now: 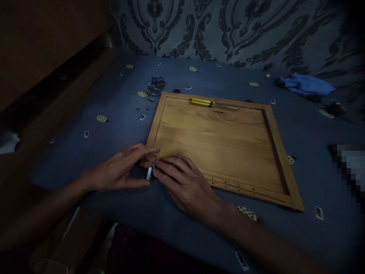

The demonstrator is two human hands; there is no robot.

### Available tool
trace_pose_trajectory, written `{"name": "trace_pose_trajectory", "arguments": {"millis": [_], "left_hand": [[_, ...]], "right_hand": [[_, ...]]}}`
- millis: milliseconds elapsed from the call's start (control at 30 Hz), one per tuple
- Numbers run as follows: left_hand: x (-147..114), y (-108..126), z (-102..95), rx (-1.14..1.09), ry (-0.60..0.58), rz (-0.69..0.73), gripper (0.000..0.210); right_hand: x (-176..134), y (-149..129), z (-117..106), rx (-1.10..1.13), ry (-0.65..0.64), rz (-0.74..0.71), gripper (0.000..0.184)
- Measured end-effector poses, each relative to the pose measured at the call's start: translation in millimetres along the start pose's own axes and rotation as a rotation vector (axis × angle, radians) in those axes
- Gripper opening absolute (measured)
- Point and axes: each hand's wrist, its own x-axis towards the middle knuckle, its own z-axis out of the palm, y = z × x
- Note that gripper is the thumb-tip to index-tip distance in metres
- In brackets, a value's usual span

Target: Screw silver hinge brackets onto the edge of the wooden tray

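Observation:
A wooden framed panel [205, 140] lies flat, with a row of small dark holes along its near rail. At its near left corner is a small shiny metal clasp [149, 173], partly hidden by fingers. My right hand [185, 182] rests over the near rail, its fingertips pressed together on the clasp. Just left of the corner, my left hand [121, 169] has its thumb and forefinger spread apart around the clasp, seemingly without gripping it. A yellow and black screwdriver [203, 102] lies along the panel's far rail.
Beyond the panel's far left corner sits a heap of metal hardware [155, 87], with several tiny screws [142, 109] nearer. A blue cloth [308, 83] lies at the far right. The blue patterned tablecloth [71, 160] meets a wooden cabinet [57, 95] on the left.

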Motion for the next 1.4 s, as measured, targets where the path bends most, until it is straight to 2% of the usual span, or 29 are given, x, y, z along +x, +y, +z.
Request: {"name": "trace_pose_trajectory", "arguments": {"millis": [133,300,533,1100,1400], "left_hand": [[0.1,0.0,-0.5,-0.013,-0.012,-0.004,0.072],[0.2,-0.1,-0.8,-0.035,-0.004,-0.004,0.074],[1.1,0.6,-0.6,0.009,-0.004,0.016,0.072],[0.8,-1.5,0.2,-0.018,-0.011,-0.006,0.074],[1.2,-0.9,-0.2,-0.038,-0.015,-0.019,0.073]], "right_hand": [[-0.6,0.3,1.2,0.015,0.011,-0.005,0.029],[-2.7,1.0,1.7,0.034,-0.038,0.013,0.034],[-0.1,-0.1,0.1,0.003,0.019,-0.006,0.030],[-0.7,-0.3,-0.6,0.060,0.016,0.006,0.029],[2.3,-1.7,0.7,0.006,0.027,-0.002,0.030]]}}
